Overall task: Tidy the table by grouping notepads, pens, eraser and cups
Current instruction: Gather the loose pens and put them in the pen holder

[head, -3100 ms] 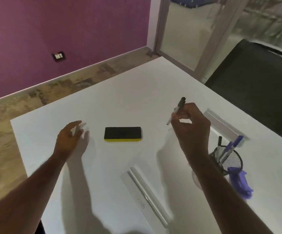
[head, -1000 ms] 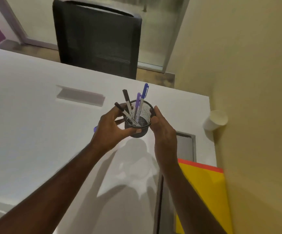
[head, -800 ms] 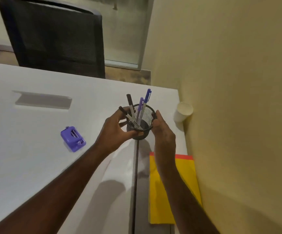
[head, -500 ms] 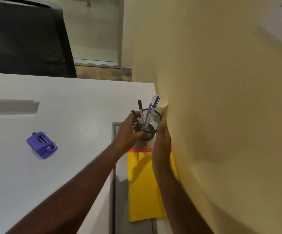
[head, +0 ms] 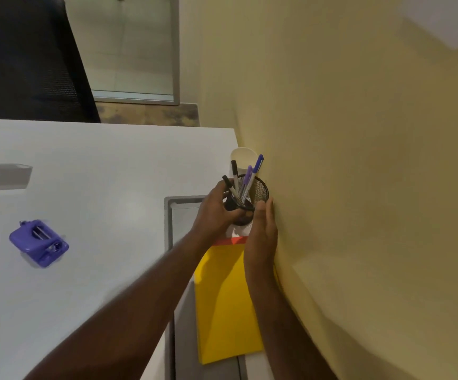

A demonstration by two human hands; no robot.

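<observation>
Black wire-mesh pen holder (head: 258,189), cylindrical, held between both hands at the bench's far corner, close against the yellow wall (head: 359,187). The left hand (head: 217,212) wraps its near and left side, fingers curled about the mesh: a grasping grip. The right hand (head: 260,234) lies along its right side, between holder and wall, fingers nearly straight and pressed flat to the mesh: a released grip that steadies only. Whether the holder's base touches the bench cannot be told, since the hands cover it.

Inside the holder stand four pens, tilted: two black-capped pens (head: 234,170) leaning toward the left hand, a purple-capped pen (head: 247,175) in the middle, and a blue-capped pen (head: 258,163) rising highest toward the wall.

Just beyond the holder, away from both hands, stands a white paper cup (head: 243,157), upright, interior not visible. Beneath the right wrist lies a yellow notepad with red top binding (head: 222,297), flat, partly on a grey recessed panel (head: 184,215) in the white bench (head: 99,187). Well to the left of the left hand rests a purple plastic stapler-like object (head: 38,242). A black mesh chair (head: 25,58) stands beyond the bench.
</observation>
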